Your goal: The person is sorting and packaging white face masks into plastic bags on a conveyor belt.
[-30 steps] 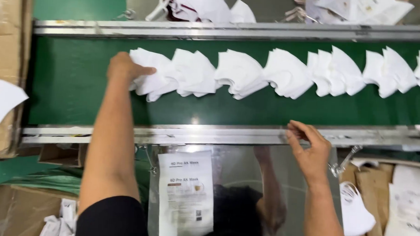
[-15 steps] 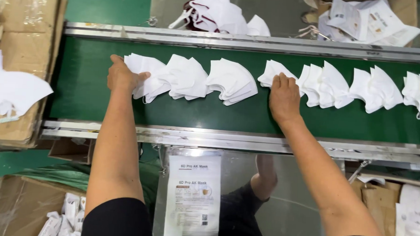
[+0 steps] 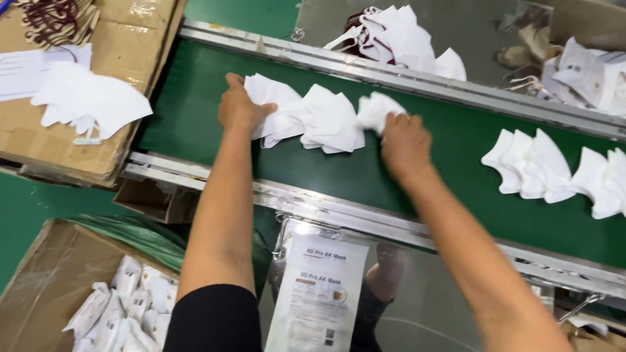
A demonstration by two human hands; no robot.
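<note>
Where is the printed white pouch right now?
In the head view, the printed white pouch hangs low at centre on the shiny metal panel, under the green conveyor belt and between the person's forearms.

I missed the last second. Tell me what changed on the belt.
The right hand left the belt's near rail, reached onto the green belt and closed in on the row of white masks, bunching them toward the left hand. The left hand stayed on the row's left end.

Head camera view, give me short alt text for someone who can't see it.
Two bare hands, left hand and right hand, press either end of a row of white folded face masks on a green conveyor belt; more masks lie further right.
</note>
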